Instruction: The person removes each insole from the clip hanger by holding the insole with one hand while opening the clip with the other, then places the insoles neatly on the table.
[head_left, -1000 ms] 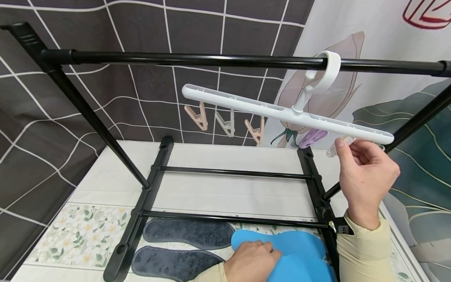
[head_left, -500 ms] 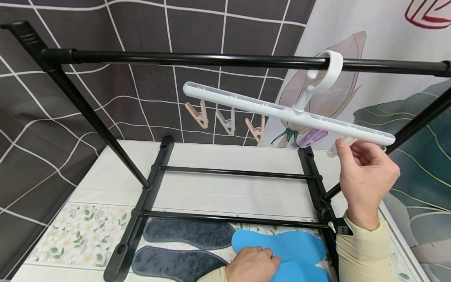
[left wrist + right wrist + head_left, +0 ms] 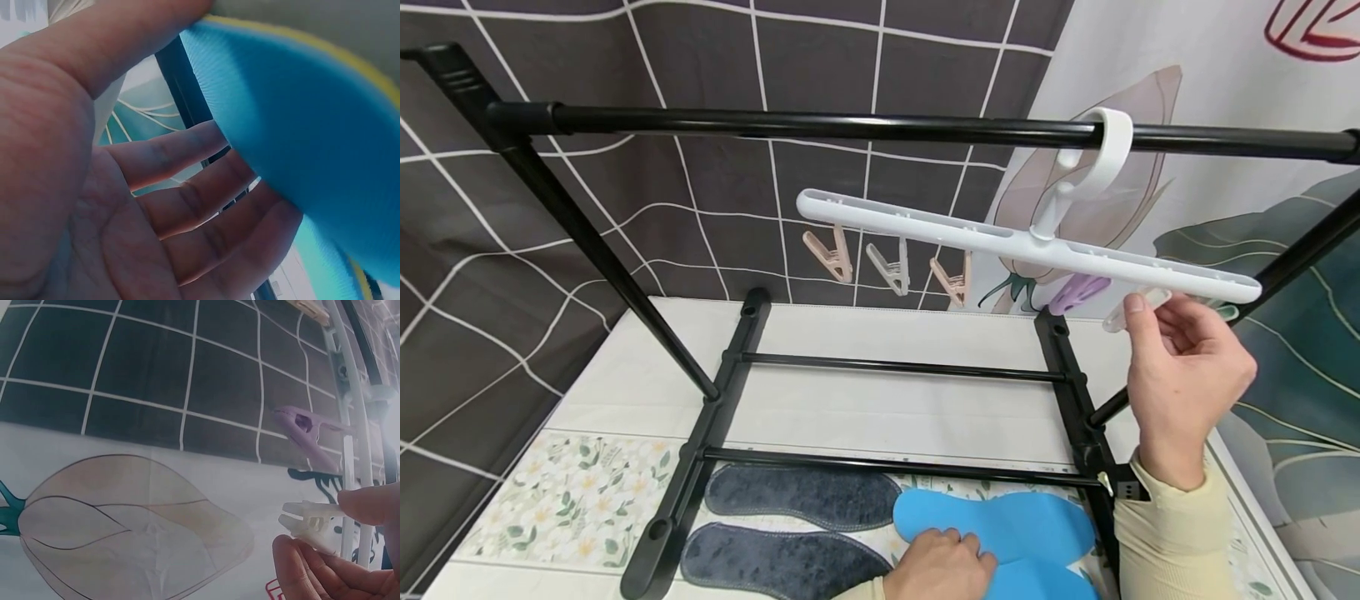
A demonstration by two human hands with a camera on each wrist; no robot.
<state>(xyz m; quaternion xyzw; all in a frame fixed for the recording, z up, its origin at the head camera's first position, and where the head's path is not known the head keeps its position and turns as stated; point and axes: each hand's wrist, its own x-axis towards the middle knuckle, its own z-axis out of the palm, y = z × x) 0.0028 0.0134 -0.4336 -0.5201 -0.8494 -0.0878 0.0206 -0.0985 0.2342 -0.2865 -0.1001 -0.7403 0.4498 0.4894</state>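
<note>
A white clip hanger [image 3: 925, 225] hangs by its hook from a black rod [image 3: 820, 123]. My right hand [image 3: 1195, 375] is at its right end, thumb and fingers pinching a translucent white clothespin [image 3: 312, 519] on the hanger. Nothing is in that clip's mouth. Nearby hang a purple clothespin [image 3: 306, 434] and, further left, two peach clothespins [image 3: 951, 282] and a pale grey one [image 3: 891, 268]. Low in the head view, my left hand [image 3: 942, 567] grips a blue insole [image 3: 287, 131] with a yellow underside, fingers at its edge. Another blue insole [image 3: 1000, 525] shows beyond the hand.
Two dark grey insoles [image 3: 801, 497] lie left of the blue ones on the floral mat [image 3: 572, 500]. The rack's black base bars [image 3: 887, 465] run across the floor, with slanted side posts [image 3: 602, 258]. A dark checked curtain [image 3: 700, 67] hangs behind.
The hanger has shifted slightly right and its left end has dipped, after a small rise. My right hand has edged right with the clothespin. The held blue insole has sunk lower beneath my left hand.
</note>
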